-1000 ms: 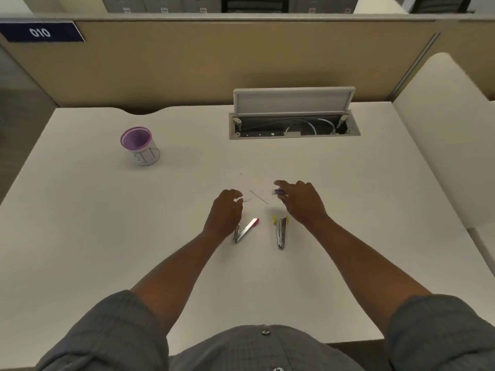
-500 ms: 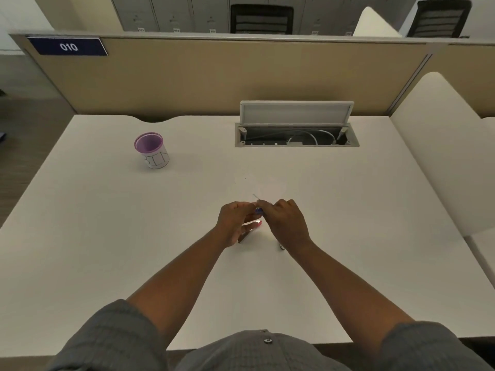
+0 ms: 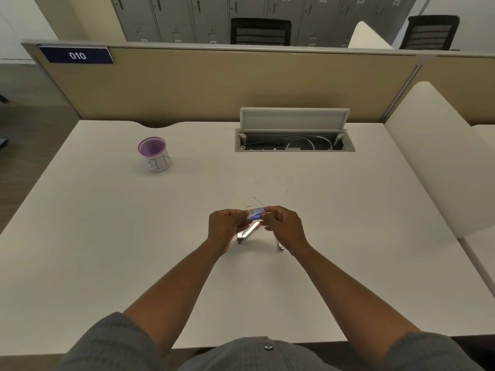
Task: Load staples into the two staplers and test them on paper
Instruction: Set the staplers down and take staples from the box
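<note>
Smooth matte white desk (image 3: 107, 236). Both hands are raised just above it, the left hand (image 3: 226, 227) and right hand (image 3: 284, 226) each pinching an end of a small blue rectangular staple box (image 3: 256, 213) with curled fingers. Beneath them lie two slim metal staplers, one (image 3: 247, 231) shiny and angled, the other (image 3: 280, 246) mostly hidden. Thin white paper slips (image 3: 258, 192) lie flat just beyond. A purple-rimmed cylindrical cup (image 3: 155, 153) stands far left.
</note>
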Demonstrator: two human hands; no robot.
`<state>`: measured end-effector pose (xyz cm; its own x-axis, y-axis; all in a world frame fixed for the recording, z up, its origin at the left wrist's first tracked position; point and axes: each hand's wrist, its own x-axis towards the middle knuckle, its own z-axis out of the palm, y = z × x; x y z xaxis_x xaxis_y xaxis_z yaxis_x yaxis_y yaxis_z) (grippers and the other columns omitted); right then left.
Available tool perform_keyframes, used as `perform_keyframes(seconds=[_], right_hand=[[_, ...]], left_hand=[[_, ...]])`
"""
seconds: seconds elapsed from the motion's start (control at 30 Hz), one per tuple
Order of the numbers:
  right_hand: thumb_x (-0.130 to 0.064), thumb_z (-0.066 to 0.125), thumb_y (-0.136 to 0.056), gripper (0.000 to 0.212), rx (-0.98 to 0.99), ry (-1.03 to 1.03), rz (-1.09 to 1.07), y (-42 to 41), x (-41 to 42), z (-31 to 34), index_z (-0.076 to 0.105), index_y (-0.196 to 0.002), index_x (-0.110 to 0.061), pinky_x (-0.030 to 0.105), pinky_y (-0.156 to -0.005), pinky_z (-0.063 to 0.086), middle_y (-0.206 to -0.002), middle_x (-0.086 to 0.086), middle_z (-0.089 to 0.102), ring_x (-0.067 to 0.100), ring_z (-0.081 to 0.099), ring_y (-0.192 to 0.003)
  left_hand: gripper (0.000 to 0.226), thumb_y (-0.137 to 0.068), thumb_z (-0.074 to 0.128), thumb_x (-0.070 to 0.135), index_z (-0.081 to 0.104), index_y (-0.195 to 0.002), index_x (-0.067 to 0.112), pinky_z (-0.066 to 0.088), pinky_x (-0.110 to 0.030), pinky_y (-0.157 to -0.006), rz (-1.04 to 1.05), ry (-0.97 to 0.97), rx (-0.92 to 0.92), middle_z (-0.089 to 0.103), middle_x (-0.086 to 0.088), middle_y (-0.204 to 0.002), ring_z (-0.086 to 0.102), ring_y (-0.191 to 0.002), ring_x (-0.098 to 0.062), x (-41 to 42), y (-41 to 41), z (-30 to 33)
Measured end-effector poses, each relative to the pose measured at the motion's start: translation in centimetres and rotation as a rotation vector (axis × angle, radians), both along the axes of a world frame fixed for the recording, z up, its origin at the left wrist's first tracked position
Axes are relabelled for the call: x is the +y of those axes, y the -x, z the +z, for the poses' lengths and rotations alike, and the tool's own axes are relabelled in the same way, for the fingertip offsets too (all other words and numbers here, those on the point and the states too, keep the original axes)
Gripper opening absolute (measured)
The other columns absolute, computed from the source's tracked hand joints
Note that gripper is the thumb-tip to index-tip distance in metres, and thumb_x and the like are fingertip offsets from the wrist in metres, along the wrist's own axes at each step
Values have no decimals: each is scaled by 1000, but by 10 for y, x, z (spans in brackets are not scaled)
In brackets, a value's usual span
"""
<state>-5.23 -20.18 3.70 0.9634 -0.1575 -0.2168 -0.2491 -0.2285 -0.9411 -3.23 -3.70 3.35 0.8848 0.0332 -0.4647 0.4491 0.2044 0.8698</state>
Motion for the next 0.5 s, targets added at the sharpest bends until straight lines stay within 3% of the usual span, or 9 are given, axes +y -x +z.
perform_keyframes(seconds=[0.1, 0.23, 0.5], right_hand=[[-14, 68, -86, 18, 25, -125, -67, 3, 4, -1, 68, -102, -5, 33, -76, 60, -85, 9, 75, 20, 73, -78], [-14, 70, -85, 19, 43, -173, -83, 5, 11, 1, 68, -102, -6, 33, -78, 60, -86, 9, 75, 21, 73, -79], [-19, 74, -82, 21, 96, -176, -69, 6, 11, 8, 63, -99, -13, 29, -71, 58, -88, 6, 75, 19, 73, -78]], left_hand=[[14, -80, 77, 7, 67, -81, -4, 59, -43, -83, -24, 0, 3, 70, -29, -89, 72, -82, -37, 0, 5, -1], [20, -77, 80, 8, 64, -81, -3, 60, -41, -80, -19, -26, -5, 70, -23, -81, 72, -71, -29, 2, 10, -1], [4, -83, 74, 6, 73, -82, 2, 60, -38, -79, -22, -23, -43, 73, -18, -80, 71, -73, -30, 6, 9, 0]])
